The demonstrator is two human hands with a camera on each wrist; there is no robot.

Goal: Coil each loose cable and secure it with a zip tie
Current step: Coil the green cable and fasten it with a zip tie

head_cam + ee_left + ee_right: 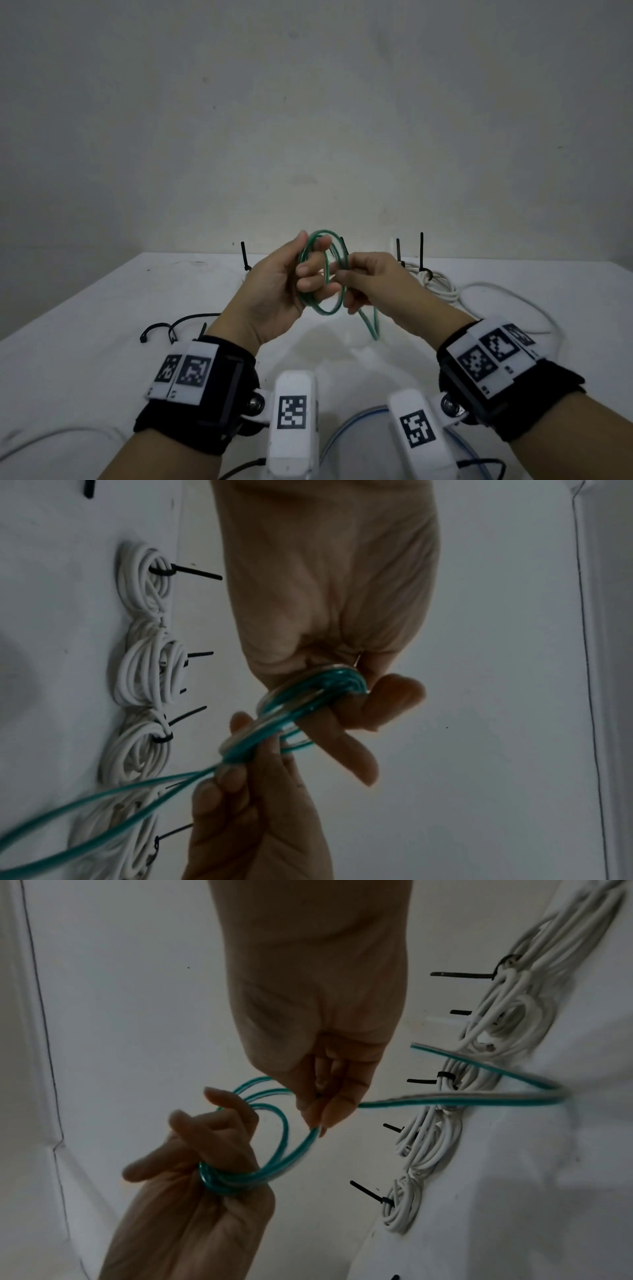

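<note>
Item 1, green cable (323, 274): coiled in several loops, held in the air above the tabletop (85, 308), between your two hands. Its loose tail hangs down toward 5 o'clock from the coil, and it is unclear whether its tip reaches the tabletop.

Item 2, your left hand (284, 281): at 9 o'clock of the coil, fingers curled through the loops, thumb closed over the gathered strands. In the left wrist view the bundle (308, 696) sits pinched at the base of the fingers.

Item 3, your right hand (373, 284): at 3 o'clock of the coil, fingertips pinched on a single strand of the cable where it leaves the loops. The right wrist view shows the strand (445, 1099) running out from the pinch.

Item 4, white cable coils (421, 1150): a row lying on the tabletop at 12 to 2 o'clock beyond your hands, each bound by a black zip tie (373, 1195) with its tail sticking up.

Item 5, loose black zip ties (171, 329): on the tabletop at 9 o'clock, near your left wrist.

Item 6, loose white cable (513, 301): at 3 o'clock on the tabletop.
</note>
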